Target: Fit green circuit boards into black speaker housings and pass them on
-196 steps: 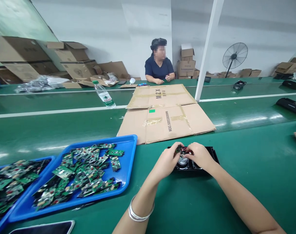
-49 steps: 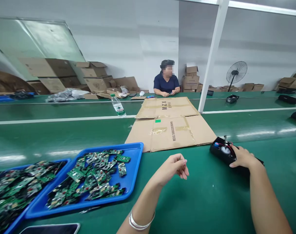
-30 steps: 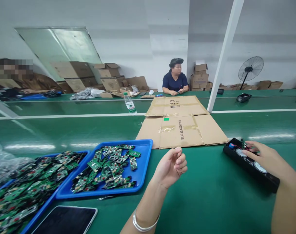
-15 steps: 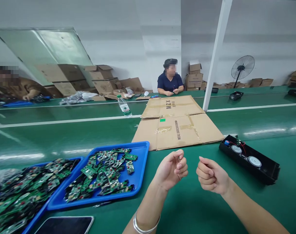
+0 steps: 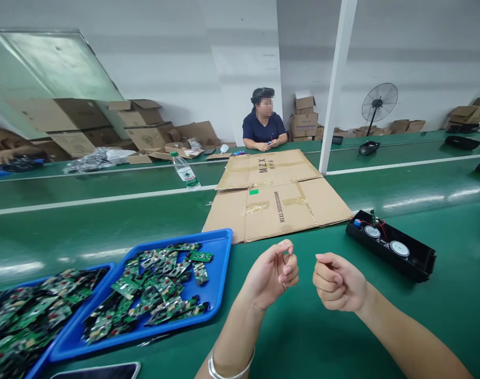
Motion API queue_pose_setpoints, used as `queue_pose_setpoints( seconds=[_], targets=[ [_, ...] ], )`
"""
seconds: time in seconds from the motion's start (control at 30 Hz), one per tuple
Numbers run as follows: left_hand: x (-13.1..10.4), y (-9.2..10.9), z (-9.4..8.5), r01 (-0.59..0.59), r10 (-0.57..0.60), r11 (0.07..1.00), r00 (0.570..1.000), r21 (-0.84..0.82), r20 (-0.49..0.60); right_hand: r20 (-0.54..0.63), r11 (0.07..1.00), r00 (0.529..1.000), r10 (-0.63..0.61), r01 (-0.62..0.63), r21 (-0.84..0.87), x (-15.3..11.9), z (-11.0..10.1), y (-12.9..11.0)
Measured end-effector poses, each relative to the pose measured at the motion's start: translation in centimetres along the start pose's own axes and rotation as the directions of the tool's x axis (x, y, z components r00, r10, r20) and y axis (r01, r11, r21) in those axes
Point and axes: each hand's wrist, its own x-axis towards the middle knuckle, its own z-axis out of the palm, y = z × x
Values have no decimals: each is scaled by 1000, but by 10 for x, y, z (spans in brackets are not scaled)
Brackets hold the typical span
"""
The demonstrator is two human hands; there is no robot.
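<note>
Both of my hands are raised over the green work surface, a small gap apart. My left hand (image 5: 273,273), palm partly toward me, has its fingers curled in and the thumb near the index fingertip. My right hand (image 5: 338,281) is closed, its thumb pressed against the curled index finger. Anything inside either hand is hidden or too small to make out. Just beyond my right hand lies an open black speaker housing (image 5: 417,260) with two round speakers, red wires and a small upright board. Left of my left hand is a blue tray (image 5: 219,273) of green circuit boards (image 5: 163,289).
A second blue tray (image 5: 109,271) heaped with boards stands at far left, near a phone (image 5: 101,371). Flattened cardboard (image 5: 259,210) lies ahead, with a water bottle (image 5: 186,172) beside it. A white post (image 5: 334,89) rises behind. A co-worker (image 5: 264,126) sits opposite.
My view has turned slightly right, so most things sit further left. My hands keep nearly the same closed pose. The co-worker opposite has shifted their hands slightly.
</note>
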Motion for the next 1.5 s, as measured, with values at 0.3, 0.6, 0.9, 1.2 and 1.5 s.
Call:
queue_pose_setpoints(
  seconds=[0.3,0.6,0.9,1.2,1.5],
  targets=[
    [-1,-5,1,-44,40,969,999,243,19,-56,993,998,33,-39,-110,0,-2,0],
    [-2,-5,2,-59,56,940,998,336,20,-75,992,997,23,-32,-124,-1,-3,1],
    [1,-7,1,-56,44,924,998,379,39,-75,991,997,0,-9,-133,0,-4,2],
    [3,-12,1,4,-22,916,999,402,40,-175,976,984,-34,-4,-216,3,0,5],
    [-8,-3,5,59,-139,786,987,615,82,-296,773,941,-167,-62,-632,-1,9,7]
  ],
)
